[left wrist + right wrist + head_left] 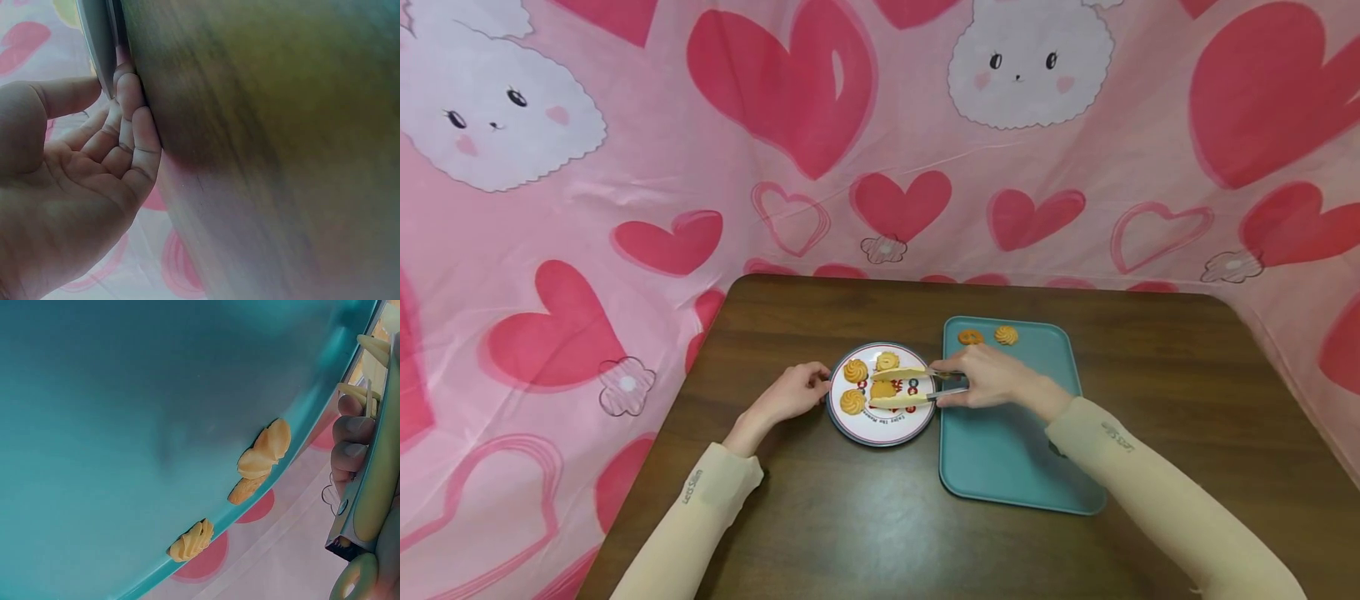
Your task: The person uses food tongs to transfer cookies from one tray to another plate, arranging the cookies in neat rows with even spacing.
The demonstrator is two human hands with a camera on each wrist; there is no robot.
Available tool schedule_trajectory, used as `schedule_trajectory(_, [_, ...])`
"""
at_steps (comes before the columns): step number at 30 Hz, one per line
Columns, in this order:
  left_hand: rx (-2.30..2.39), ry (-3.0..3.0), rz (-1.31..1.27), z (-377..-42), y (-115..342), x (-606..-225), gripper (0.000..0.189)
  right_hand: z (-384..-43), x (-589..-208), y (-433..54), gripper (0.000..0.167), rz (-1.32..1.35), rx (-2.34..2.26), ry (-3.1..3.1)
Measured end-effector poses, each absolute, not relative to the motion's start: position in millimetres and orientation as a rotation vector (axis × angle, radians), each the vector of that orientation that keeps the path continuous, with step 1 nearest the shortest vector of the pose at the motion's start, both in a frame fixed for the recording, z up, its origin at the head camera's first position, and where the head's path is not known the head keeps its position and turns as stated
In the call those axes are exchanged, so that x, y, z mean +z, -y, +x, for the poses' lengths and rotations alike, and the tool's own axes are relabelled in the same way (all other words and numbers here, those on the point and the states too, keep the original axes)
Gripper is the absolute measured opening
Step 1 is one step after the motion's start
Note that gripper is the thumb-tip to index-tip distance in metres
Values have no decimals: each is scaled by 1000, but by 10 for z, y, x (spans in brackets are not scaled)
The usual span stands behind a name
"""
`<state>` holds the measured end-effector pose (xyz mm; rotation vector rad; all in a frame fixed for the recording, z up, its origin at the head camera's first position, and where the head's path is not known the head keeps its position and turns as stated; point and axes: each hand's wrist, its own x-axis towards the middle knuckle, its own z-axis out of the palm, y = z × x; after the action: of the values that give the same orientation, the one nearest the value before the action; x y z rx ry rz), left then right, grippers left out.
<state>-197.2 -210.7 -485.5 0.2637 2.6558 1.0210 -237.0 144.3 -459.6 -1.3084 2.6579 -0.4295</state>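
Behind, wrinkly pink cloth (662, 158) with big red hearts (793, 92) and white animal faces (1030, 92). In front, a brown wooden table (820, 517), softly shiny.

The tongs (898, 403) have shiny metal arms and smooth, matt cream ends that look like plastic or silicone. The plate (917, 425) is smooth and glossy, like glazed ceramic or melamine, with a printed face. The cookies (854, 370) look dry, matt and ridged. The tray (1007, 467) seems smooth plastic with a satin sheen. The bench (850, 517) shows wood grain under a smooth, softly shiny finish. The backdrop (925, 142) is printed, creased cloth; the sleeves (1150, 475) are matt cloth.
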Motion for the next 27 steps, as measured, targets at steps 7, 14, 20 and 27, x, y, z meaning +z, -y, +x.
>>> schedule_trajectory(7, [1020,-2652,264,-1972,2106,-4846,27,-2364,-4600,-1444,62,-1310,-429,-2664])
schedule_trajectory(14, [1023,-2651,267,-1975,2109,-4853,27,-2354,-4618,-1451,65,-1306,-420,-2679])
schedule_trajectory(20, [1022,-2646,262,-1982,2116,-4865,27,-2349,-4625,-1445,68,-1301,-410,-2685])
schedule_trajectory(27, [1026,-2665,297,-1980,2123,-4873,25,-2359,-4620,-1476,74,-1338,-466,-2682])
